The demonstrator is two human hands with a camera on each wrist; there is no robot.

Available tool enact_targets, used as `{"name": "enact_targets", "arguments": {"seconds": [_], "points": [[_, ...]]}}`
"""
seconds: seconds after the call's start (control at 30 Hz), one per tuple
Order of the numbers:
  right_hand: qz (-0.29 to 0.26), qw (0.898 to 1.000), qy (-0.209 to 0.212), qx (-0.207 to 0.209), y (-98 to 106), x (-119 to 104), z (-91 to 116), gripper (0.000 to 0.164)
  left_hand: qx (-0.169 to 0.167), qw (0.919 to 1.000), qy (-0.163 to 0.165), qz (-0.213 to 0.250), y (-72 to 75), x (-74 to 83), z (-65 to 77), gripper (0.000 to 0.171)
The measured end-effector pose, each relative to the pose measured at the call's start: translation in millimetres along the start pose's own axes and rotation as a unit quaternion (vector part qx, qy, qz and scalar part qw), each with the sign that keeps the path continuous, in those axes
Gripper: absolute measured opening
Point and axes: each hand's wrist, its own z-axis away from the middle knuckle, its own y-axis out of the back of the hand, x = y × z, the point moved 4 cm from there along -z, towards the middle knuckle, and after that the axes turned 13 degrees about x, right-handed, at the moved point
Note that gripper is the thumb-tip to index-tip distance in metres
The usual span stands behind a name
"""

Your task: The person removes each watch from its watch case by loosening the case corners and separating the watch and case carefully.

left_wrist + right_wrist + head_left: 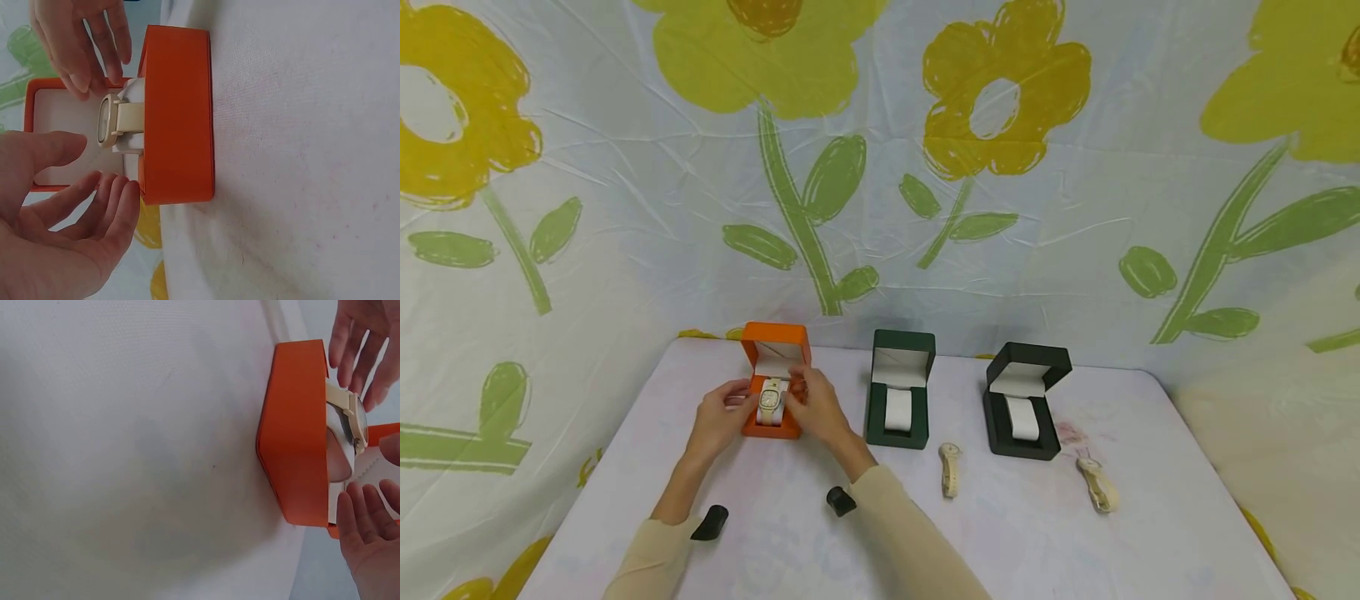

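Observation:
A cream-strapped wristwatch [770, 399] with a squarish face sits on the white cushion inside the open orange watch box [777, 432]. My left hand [722, 417] is at the box's left side, its thumb apart from the loosely bent fingers. On the other side, my right hand [817, 406] has its fingers beside the cushion. In the left wrist view, a gap shows between the left thumb and the watch [112, 120]. The right wrist view shows the right hand [375, 540] with relaxed fingers near the cushion [339, 459]; whether they touch it, I cannot tell.
An open green watch box [897, 439] and an open black watch box [1022, 448] stand to the right, each with a bare white cushion. Two more pale watches, one at centre [950, 471] and another watch farther right [1098, 485], lie on the white-covered table [1150, 550].

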Motion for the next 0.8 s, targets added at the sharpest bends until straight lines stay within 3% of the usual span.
{"name": "enact_targets", "arguments": {"seconds": [0.17,0.43,0.8], "points": [[0.046,0.999,0.001,-0.026,-5,0,4,0.050,0.005,0.9998,-0.020,-0.007,-3.2,0.1,-2.4,0.043],[0.103,0.992,-0.019,-0.071,-11,1,8,0.067,-0.014,0.9997,-0.008,-0.020,-9.2,-0.8,-4.7,0.048],[0.116,0.989,-0.031,-0.083,-14,2,10,0.068,-0.024,0.9993,-0.013,-0.025,-12.2,2.2,-5.0,0.045]]}}
